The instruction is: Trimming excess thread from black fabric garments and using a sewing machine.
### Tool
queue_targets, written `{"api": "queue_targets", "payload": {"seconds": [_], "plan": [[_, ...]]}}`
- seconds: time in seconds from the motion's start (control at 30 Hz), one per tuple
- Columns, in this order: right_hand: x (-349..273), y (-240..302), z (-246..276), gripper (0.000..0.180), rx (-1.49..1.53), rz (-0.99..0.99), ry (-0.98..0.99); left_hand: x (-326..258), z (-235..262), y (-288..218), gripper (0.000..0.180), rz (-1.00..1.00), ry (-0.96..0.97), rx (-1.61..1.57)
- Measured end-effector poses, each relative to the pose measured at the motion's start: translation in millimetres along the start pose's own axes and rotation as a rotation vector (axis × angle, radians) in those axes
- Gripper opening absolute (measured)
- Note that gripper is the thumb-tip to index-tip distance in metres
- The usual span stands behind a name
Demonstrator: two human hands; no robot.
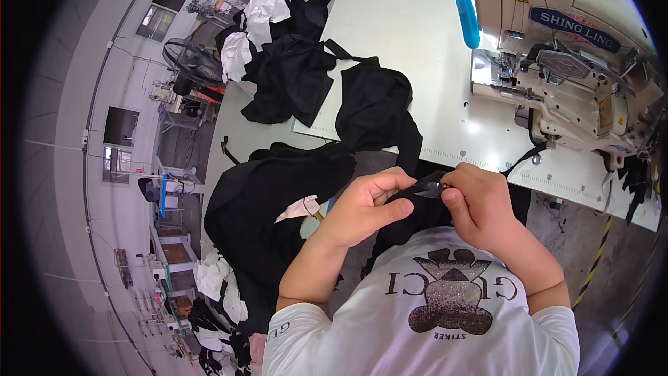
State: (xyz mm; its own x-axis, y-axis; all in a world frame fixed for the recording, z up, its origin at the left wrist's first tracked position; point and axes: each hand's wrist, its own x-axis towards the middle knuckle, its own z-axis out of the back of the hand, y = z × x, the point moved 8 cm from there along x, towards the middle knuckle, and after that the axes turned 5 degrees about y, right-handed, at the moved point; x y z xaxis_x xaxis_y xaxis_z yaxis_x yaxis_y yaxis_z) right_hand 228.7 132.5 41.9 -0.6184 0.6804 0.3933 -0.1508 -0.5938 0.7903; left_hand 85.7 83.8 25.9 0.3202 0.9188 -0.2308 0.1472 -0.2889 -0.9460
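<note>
My right hand (pixel 480 202) is closed around a small pair of thread snips (pixel 430 191), with the blades pointing left. My left hand (pixel 365 205) meets the blade tips, its fingers curled on the edge of a black cloth piece (pixel 405 219). That cloth hangs dark against my lap, so its outline is hard to follow. On the white sewing table (pixel 431 56) ahead lies a black fabric panel (pixel 374 106) with a strip trailing from it toward my hands.
An industrial sewing machine (pixel 557 49) stands at the right, a blue tube-like piece (pixel 467 17) hanging beside it. Black garments (pixel 268 195) are heaped at my left. Farther back are more black pieces (pixel 292 73), white cloth (pixel 264 17) and a fan (pixel 186 63).
</note>
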Motion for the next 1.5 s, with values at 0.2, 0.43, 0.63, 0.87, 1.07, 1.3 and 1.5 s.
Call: {"api": "queue_targets", "payload": {"seconds": [0.2, 0.43, 0.63, 0.87, 1.07, 1.3, 1.5], "plan": [[-1, -3, 0, 0.024, -0.068, 0.045, -0.007, -7, 0, -5, 0.028, -0.016, -0.027, 0.064], [7, 17, -5, 0.025, -0.034, 0.08, 0.003, -20, 8, -11, 0.028, -0.037, -0.093, 0.095], [10, 23, -13, 0.023, -0.131, 0.042, -0.02, -26, 11, -15, 0.033, -0.049, -0.168, 0.031], [11, 27, -21, 0.021, -0.167, -0.006, -0.018, -30, 19, -8, 0.032, -0.057, -0.066, -0.012], [13, 28, -25, 0.02, -0.213, -0.017, -0.015, -30, 22, -6, 0.033, -0.049, -0.065, -0.025], [12, 9, -22, 0.036, 0.022, -0.031, -0.061, -32, 23, -12, 0.03, -0.056, -0.079, -0.01], [33, -18, -46, 0.068, 0.583, -0.106, 0.086, -44, 30, -28, 0.024, -0.064, -0.125, 0.078]]}}
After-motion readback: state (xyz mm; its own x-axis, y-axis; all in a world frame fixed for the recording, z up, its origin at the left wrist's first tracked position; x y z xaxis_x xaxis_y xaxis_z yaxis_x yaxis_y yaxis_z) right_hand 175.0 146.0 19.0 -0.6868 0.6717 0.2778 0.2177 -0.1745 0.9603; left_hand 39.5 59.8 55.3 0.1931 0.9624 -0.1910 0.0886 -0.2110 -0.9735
